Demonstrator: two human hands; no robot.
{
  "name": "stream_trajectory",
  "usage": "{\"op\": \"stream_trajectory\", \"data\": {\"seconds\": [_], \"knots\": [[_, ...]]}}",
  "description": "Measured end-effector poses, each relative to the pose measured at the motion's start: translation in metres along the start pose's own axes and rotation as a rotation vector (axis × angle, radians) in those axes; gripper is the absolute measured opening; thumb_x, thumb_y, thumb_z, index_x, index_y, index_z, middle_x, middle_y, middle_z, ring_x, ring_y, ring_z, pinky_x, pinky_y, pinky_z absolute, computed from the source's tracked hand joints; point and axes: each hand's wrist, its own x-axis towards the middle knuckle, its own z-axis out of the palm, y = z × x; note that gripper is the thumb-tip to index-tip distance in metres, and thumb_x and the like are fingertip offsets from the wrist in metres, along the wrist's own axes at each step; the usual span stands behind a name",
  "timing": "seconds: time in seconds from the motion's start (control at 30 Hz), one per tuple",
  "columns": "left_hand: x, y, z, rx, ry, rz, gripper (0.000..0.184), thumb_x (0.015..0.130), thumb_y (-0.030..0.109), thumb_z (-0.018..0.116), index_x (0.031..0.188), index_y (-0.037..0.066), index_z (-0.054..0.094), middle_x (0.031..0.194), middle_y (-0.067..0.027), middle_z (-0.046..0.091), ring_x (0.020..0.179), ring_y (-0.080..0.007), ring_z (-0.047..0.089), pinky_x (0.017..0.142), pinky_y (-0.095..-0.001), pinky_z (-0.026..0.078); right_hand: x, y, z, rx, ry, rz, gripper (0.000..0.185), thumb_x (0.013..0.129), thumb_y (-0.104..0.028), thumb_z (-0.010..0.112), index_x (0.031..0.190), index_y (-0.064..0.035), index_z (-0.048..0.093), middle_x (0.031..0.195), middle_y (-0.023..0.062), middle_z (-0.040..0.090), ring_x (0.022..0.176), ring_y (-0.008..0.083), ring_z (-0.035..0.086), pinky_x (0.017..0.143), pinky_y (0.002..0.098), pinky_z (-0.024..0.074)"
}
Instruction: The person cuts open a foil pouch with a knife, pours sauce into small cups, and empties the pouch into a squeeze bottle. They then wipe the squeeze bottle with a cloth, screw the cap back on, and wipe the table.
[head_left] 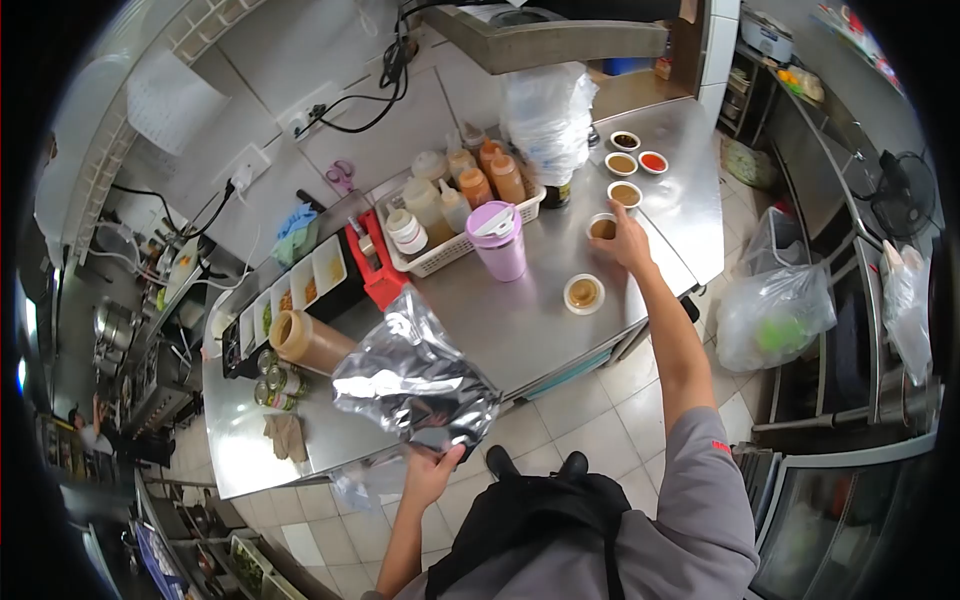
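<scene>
Clutching a crinkled silver foil bag [415, 375] ahead, my left hand [432, 475] is closed; my half-curled right hand [628, 240] pinches a round white sauce cup [602, 228], perhaps for steadiness.

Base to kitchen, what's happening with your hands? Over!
Left hand holding silver foil. Right hand at a brown sauce cup. Purple tumbler nearby, seemingly in neither hand's way. Over.

Commercial kitchen tbh: steel worktop [480, 338] under the right fingers [620, 217], sauce cups [626, 191] by them, squeeze bottles [507, 180] to their left.
</scene>
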Motion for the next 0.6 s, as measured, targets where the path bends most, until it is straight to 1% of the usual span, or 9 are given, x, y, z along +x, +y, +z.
{"op": "stream_trajectory", "data": {"seconds": [0.07,0.17,0.27,0.37,0.4,0.5,0.53,0.6], "knots": [[0.004,0.009,0.004,-0.047,-0.013,-0.006,0.033,0.082,0.026,0.062,0.063,0.002,0.049,0.055,0.0026,0.042,0.052,-0.0084,0.037,0.046,-0.0263,0.03,-0.001,0.009,0.008,0.044,0.032,0.009,0.076,0.06,-0.034,0.074,0.123,-0.0111,0.038,0.093,0.021,0.059,0.088,0.0364,0.057,0.076,0.0417,0.0447],[0.006,0.026,0.005,-0.077,-0.018,0.03,0.032,0.082,0.026,0.061,0.064,0.002,0.049,0.055,0.0028,0.042,0.052,-0.008,0.037,0.047,-0.0257,0.03,-0.004,0.007,0.006,0.043,-0.064,0.016,0.064,0.07,-0.039,0.067,0.12,-0.0074,0.043,0.1,0.0222,0.058,0.092,0.0373,0.056,0.078,0.0419,0.0438],[0.008,0.024,0.004,-0.086,-0.018,0.058,0.03,0.082,0.025,0.061,0.066,0.002,0.05,0.056,0.0029,0.042,0.053,-0.008,0.037,0.047,-0.0255,0.031,-0.009,0.003,0.015,0.157,0.022,0.183,0.059,0.081,-0.044,0.056,0.12,-0.0015,0.045,0.109,0.0256,0.054,0.101,0.0389,0.052,0.083,0.0415,0.0422],[0.009,0.02,0.001,-0.102,-0.053,0.051,0.029,0.082,0.024,0.061,0.067,0.002,0.051,0.056,0.0023,0.042,0.053,-0.0088,0.038,0.048,-0.0257,0.031,-0.001,0.007,0.032,0.279,0.09,0.277,0.061,0.086,-0.048,0.044,0.125,-0.0009,0.04,0.105,0.0256,0.057,0.103,0.0368,0.053,0.088,0.0374,0.0404],[0.01,0.019,0.0,-0.09,-0.054,0.049,0.03,0.082,0.025,0.061,0.066,0.002,0.051,0.055,0.0019,0.042,0.053,-0.0089,0.038,0.048,-0.0258,0.031,0.002,0.001,0.03,0.284,0.147,0.292,0.061,0.088,-0.048,0.041,0.125,0.0005,0.041,0.108,0.0247,0.056,0.105,0.0357,0.053,0.09,0.0361,0.0391],[0.017,0.018,-0.001,-0.039,-0.04,0.07,0.033,0.081,0.026,0.063,0.063,0.001,0.05,0.054,0.0004,0.043,0.053,-0.0088,0.039,0.048,-0.0265,0.032,-0.014,-0.02,0.009,0.299,0.198,0.208,0.054,0.091,-0.044,0.037,0.122,0.0001,0.045,0.112,0.0229,0.055,0.106,0.0346,0.052,0.089,0.0357,0.0392],[0.021,0.017,0.001,-0.025,-0.031,0.081,0.034,0.08,0.026,0.064,0.062,0.001,0.05,0.053,-0.0002,0.043,0.053,-0.0087,0.04,0.048,-0.0268,0.032,-0.028,-0.038,-0.002,0.335,0.15,0.205,0.049,0.092,-0.041,0.035,0.116,-0.0003,0.05,0.109,0.0173,0.058,0.099,0.0296,0.056,0.083,0.0337,0.0419],[0.027,0.016,0.002,0.001,-0.079,0.06,0.026,0.081,0.024,0.063,0.073,0.001,0.053,0.064,-0.0005,0.048,0.06,-0.0097,0.043,0.055,-0.0264,0.037,-0.074,-0.076,-0.015,0.62,-0.03,0.17,0.049,0.09,-0.041,0.041,0.11,0.002,0.053,0.099,0.0198,0.061,0.086,0.0273,0.06,0.077,0.0338,0.0448]]}}
